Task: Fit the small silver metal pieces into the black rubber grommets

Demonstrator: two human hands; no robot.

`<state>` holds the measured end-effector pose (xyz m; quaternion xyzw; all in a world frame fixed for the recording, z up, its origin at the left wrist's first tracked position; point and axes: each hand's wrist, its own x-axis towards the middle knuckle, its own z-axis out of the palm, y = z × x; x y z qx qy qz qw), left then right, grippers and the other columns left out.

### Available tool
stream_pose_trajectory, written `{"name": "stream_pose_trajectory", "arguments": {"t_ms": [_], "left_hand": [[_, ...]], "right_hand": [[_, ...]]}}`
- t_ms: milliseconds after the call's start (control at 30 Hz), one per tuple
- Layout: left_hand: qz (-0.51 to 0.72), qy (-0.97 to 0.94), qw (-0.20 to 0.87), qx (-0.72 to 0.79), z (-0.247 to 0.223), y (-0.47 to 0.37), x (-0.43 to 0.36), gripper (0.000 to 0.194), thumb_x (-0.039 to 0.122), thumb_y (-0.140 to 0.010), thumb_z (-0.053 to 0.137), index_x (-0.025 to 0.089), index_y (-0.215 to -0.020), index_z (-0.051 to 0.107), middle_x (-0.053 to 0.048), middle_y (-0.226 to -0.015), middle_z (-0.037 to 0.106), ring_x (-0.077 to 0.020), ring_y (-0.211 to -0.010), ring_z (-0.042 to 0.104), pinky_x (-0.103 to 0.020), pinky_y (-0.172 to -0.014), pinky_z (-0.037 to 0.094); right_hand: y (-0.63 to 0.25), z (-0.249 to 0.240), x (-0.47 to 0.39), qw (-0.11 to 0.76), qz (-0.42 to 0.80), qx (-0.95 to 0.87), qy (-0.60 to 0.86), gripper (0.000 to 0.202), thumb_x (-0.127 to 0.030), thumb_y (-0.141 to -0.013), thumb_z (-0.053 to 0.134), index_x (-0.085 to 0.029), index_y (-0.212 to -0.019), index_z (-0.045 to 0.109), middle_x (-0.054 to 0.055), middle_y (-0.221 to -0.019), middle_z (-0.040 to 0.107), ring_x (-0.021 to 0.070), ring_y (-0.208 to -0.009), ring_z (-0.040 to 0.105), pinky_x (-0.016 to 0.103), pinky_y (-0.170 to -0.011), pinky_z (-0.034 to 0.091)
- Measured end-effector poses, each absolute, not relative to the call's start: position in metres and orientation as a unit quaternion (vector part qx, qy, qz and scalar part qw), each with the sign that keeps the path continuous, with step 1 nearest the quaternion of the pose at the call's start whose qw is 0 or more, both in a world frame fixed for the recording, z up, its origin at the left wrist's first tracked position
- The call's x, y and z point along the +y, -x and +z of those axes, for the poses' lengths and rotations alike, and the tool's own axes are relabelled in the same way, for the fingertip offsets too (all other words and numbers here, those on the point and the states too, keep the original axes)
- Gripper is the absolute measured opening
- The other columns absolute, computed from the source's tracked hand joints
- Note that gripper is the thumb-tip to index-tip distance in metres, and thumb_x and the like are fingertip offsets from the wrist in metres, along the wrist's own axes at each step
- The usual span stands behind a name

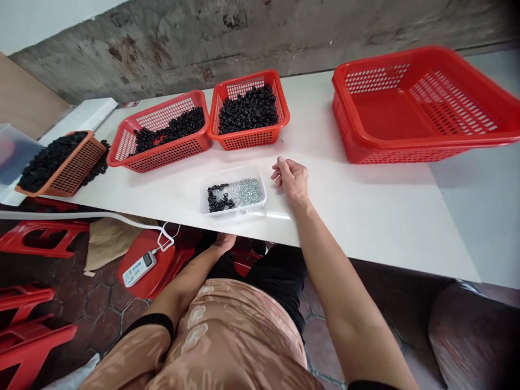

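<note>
My right hand (293, 179) rests on the white table just right of a small clear plastic box (260, 205). Its fingers are curled in with the thumb against them, and whatever they may hold is hidden. In the box, small black ring-like parts (219, 199) lie at the left and tiny shiny metal pieces (248, 190) at the right. My left hand (226, 241) is low at the table's front edge, above my lap, with its fingers hidden under the edge. A tiny metallic piece (282, 140) lies beyond my right hand.
Two red baskets (170, 150) (252, 140) with black parts stand behind the box. An orange basket (73, 173) of black parts tilts at the left. Large stacked red baskets (382, 143) stand at the right. Below, a white handheld device (139, 269) lies on a red stool (140, 244).
</note>
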<state>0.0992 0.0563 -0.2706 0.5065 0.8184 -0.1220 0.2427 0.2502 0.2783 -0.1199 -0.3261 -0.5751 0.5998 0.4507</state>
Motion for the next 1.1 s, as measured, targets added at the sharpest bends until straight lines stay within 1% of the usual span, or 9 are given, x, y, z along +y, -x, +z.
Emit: {"name": "stream_pose_trajectory", "arguments": {"t_ms": [133, 433, 733, 1100], "left_hand": [[-0.136, -0.507, 0.234, 0.818, -0.264, -0.094, 0.042, 0.036, 0.035, -0.097, 0.062, 0.017, -0.128, 0.06, -0.012, -0.131, 0.06, -0.026, -0.113, 0.062, -0.048, -0.095, 0.055], [-0.126, -0.466, 0.244, 0.841, -0.247, -0.087, 0.017, 0.032, 0.037, -0.097, 0.061, 0.015, -0.121, 0.063, -0.01, -0.122, 0.065, -0.0234, -0.106, 0.065, -0.046, -0.092, 0.056], [-0.1, -0.445, 0.246, 0.856, -0.259, -0.075, 0.014, 0.035, 0.037, -0.098, 0.06, 0.016, -0.125, 0.061, -0.011, -0.127, 0.063, -0.0247, -0.111, 0.064, -0.047, -0.095, 0.055], [-0.068, -0.453, 0.258, 0.851, -0.263, -0.062, 0.007, 0.033, 0.038, -0.098, 0.06, 0.015, -0.122, 0.062, -0.01, -0.12, 0.066, -0.0233, -0.105, 0.066, -0.046, -0.092, 0.056]], "right_hand": [[-0.25, -0.122, 0.278, 0.456, 0.593, -0.575, 0.333, 0.054, -0.069, -0.086, 0.062, -0.017, -0.072, 0.065, 0.0, -0.058, 0.062, 0.0054, -0.039, 0.048, 0.019, -0.039, 0.038], [-0.253, -0.12, 0.273, 0.456, 0.592, -0.556, 0.364, 0.053, -0.07, -0.083, 0.063, -0.017, -0.075, 0.065, 0.0, -0.059, 0.062, 0.0064, -0.04, 0.049, 0.018, -0.037, 0.035], [-0.254, -0.124, 0.28, 0.462, 0.601, -0.53, 0.38, 0.052, -0.069, -0.082, 0.066, -0.017, -0.076, 0.064, -0.001, -0.057, 0.061, 0.0057, -0.037, 0.046, 0.019, -0.034, 0.03], [-0.251, -0.124, 0.277, 0.465, 0.568, -0.553, 0.394, 0.056, -0.073, -0.078, 0.064, -0.018, -0.076, 0.061, -0.001, -0.057, 0.061, 0.0062, -0.037, 0.046, 0.02, -0.034, 0.03]]}}
